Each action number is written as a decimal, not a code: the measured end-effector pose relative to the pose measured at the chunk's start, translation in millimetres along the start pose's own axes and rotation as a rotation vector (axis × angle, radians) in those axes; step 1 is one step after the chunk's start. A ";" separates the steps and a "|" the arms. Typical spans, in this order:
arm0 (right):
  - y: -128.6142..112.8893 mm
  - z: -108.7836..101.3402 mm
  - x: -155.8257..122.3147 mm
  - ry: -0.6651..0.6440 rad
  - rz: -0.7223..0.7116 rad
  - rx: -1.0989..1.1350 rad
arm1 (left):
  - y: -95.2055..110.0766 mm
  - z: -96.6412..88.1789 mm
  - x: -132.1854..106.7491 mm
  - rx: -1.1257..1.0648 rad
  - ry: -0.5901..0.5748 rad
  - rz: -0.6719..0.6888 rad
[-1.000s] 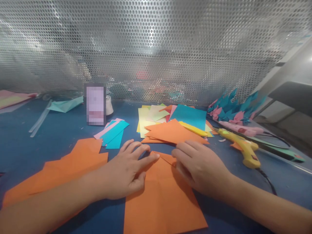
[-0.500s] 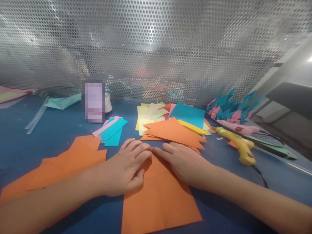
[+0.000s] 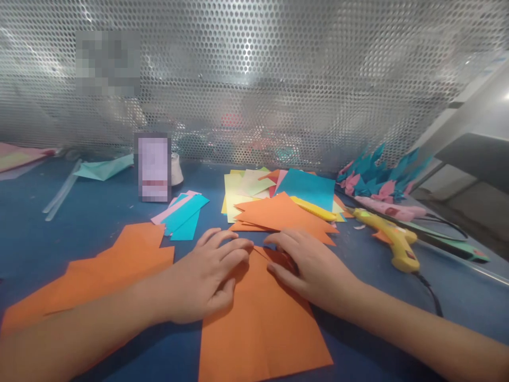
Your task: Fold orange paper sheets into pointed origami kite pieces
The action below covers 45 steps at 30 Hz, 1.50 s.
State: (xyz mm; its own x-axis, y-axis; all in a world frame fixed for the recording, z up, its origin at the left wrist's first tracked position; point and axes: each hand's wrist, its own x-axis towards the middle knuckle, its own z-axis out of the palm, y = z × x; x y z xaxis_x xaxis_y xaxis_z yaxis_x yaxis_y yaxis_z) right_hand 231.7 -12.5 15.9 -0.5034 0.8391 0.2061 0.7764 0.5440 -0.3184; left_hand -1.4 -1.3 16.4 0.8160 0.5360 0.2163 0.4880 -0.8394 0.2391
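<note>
An orange paper sheet (image 3: 258,323) lies flat on the blue table in front of me. My left hand (image 3: 207,278) rests on its upper left part, fingers stretched out and pressing the paper down near its top point. My right hand (image 3: 308,265) lies on the upper right part, fingers spread and bent at the tips over a fold near the top. The fingertips of both hands nearly meet at the sheet's top. Neither hand lifts the paper.
A stack of orange sheets (image 3: 99,270) lies at left. Mixed coloured papers (image 3: 278,199) sit beyond my hands, teal and pink strips (image 3: 183,215) left of them. A yellow glue gun (image 3: 393,239) and folded paper pieces (image 3: 374,175) are at right. Perforated metal screen (image 3: 254,79) behind.
My right hand has pulled back to the right and its fingers have curled onto the fold. The left hand's fingers slid slightly right along the top edge.
</note>
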 end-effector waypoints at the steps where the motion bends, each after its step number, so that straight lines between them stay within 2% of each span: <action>1: 0.8 0.3 -0.5 0.008 0.010 0.025 | 0.0 -0.2 0.2 -0.004 -0.001 0.000; 7: 2.6 1.5 0.4 0.040 0.085 0.131 | 0.6 -2.3 1.4 0.009 -0.033 -0.004; 12: -3.0 4.3 -1.0 0.109 -0.067 0.130 | 1.7 -2.1 0.3 0.021 -0.008 0.000; 15: -5.3 8.9 -3.9 0.157 -0.158 0.058 | 2.2 -3.0 0.2 -0.004 -0.013 0.002; 21: -6.0 11.9 -7.1 0.124 -0.292 -0.035 | 1.3 -3.8 0.5 -0.043 -0.020 0.013; 28: -9.6 3.2 -4.3 0.056 -0.356 -0.017 | 0.8 -1.4 0.8 -0.025 -0.017 0.014; 31: -9.9 2.7 -3.5 0.067 -0.403 -0.032 | 3.3 -4.0 1.7 -0.013 -0.015 0.000; 37: -9.1 3.4 -5.8 0.030 -0.384 -0.086 | 5.8 -7.3 1.7 -0.007 -0.006 -0.009; 45: -6.2 0.5 -9.3 0.129 -0.406 -0.198 | 0.7 -5.3 0.8 -0.032 -0.044 -0.012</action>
State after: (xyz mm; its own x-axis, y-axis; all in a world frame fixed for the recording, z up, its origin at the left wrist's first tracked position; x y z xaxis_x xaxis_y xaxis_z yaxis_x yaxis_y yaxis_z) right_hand 231.4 -23.7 15.5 -0.7398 0.5450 0.3946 0.5903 0.8071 -0.0080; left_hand -2.1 -1.0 21.8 0.8234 0.5407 0.1721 0.4879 -0.8295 0.2717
